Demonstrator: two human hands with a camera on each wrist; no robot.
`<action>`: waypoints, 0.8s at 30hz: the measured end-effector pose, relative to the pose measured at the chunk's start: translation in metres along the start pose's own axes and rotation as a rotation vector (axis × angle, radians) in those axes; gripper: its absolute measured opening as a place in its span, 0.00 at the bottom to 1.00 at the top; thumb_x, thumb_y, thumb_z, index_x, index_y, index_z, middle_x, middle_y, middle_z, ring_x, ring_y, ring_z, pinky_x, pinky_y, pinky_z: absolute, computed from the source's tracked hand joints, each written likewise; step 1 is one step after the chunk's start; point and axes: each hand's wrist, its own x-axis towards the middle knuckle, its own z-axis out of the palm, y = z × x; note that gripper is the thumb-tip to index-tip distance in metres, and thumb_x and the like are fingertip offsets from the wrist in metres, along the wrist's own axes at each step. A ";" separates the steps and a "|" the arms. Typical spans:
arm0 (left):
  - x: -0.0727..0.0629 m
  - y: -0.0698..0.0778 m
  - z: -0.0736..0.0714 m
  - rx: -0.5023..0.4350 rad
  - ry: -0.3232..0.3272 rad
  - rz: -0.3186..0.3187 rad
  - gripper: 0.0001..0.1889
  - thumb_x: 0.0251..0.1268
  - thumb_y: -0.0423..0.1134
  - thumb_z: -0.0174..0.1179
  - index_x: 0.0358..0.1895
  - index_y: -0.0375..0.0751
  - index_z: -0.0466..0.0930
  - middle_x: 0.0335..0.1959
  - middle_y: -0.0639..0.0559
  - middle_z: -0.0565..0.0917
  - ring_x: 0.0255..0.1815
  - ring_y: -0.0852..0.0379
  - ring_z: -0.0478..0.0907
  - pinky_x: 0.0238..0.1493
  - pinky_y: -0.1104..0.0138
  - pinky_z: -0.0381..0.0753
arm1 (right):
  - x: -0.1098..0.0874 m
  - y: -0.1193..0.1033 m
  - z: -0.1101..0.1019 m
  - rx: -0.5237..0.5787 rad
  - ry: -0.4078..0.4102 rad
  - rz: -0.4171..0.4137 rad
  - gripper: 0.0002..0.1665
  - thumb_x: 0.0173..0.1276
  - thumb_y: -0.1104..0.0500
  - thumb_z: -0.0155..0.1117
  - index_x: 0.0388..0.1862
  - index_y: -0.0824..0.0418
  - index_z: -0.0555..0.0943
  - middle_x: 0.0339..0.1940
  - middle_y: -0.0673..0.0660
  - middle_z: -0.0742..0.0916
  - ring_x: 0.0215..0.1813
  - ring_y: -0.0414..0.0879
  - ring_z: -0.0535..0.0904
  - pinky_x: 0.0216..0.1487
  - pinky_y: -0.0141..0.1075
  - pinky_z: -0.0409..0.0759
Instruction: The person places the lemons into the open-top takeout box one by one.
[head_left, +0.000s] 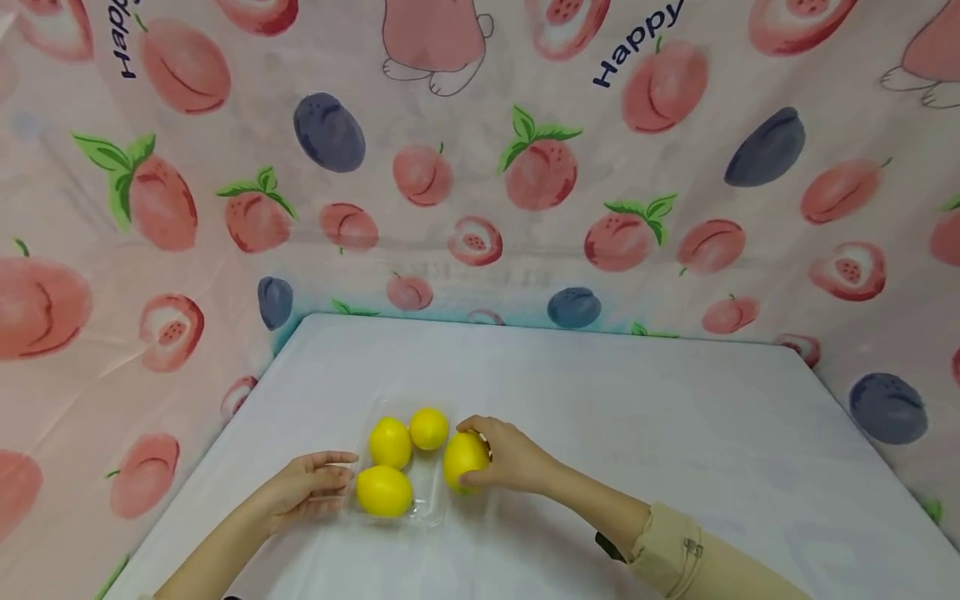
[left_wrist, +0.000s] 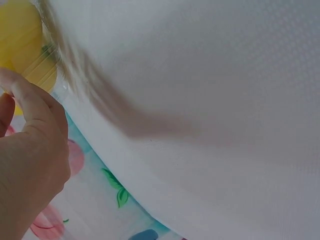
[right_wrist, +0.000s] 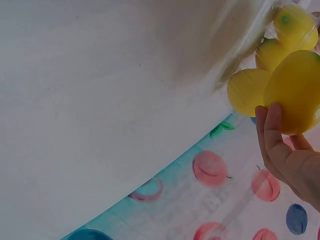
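Note:
My right hand grips a yellow lemon between thumb and fingers, at the right side of a clear plastic container. In the right wrist view the same lemon appears large in the fingers, in front of the others. Inside the container are three lemons: one at the upper right, one at the upper left and one at the front left. My left hand is at the container's left wall, fingers extended towards it; whether they touch it cannot be told.
The container stands on a white-covered table, left of its middle. A fruit-printed cloth hangs behind the table and along its sides. The table's back edge runs along the cloth's base.

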 end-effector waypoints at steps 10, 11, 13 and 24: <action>-0.001 -0.005 -0.003 0.002 -0.006 -0.001 0.20 0.66 0.31 0.55 0.60 0.32 0.69 0.38 0.55 0.79 0.36 0.63 0.80 0.40 0.72 0.84 | 0.002 -0.009 0.004 0.011 -0.013 -0.041 0.35 0.53 0.58 0.73 0.59 0.66 0.71 0.56 0.61 0.79 0.47 0.50 0.76 0.47 0.43 0.83; -0.001 -0.005 -0.003 0.008 -0.007 0.001 0.21 0.66 0.31 0.55 0.61 0.31 0.68 0.38 0.55 0.79 0.36 0.63 0.80 0.40 0.72 0.84 | 0.003 -0.010 0.004 0.003 -0.015 -0.042 0.35 0.53 0.57 0.73 0.59 0.66 0.71 0.56 0.61 0.79 0.47 0.49 0.76 0.47 0.42 0.83; 0.000 -0.003 -0.003 0.020 -0.007 0.006 0.22 0.66 0.31 0.55 0.62 0.31 0.67 0.39 0.55 0.79 0.36 0.63 0.79 0.40 0.71 0.84 | 0.004 -0.012 0.004 -0.004 -0.019 -0.043 0.35 0.54 0.56 0.73 0.59 0.66 0.71 0.57 0.61 0.79 0.47 0.49 0.76 0.47 0.40 0.83; 0.002 0.000 0.000 0.049 0.030 0.020 0.24 0.65 0.31 0.55 0.63 0.30 0.65 0.38 0.57 0.80 0.36 0.62 0.79 0.39 0.71 0.85 | 0.013 -0.019 0.010 -0.047 -0.045 -0.070 0.35 0.54 0.55 0.73 0.59 0.63 0.71 0.58 0.59 0.79 0.46 0.46 0.76 0.43 0.25 0.78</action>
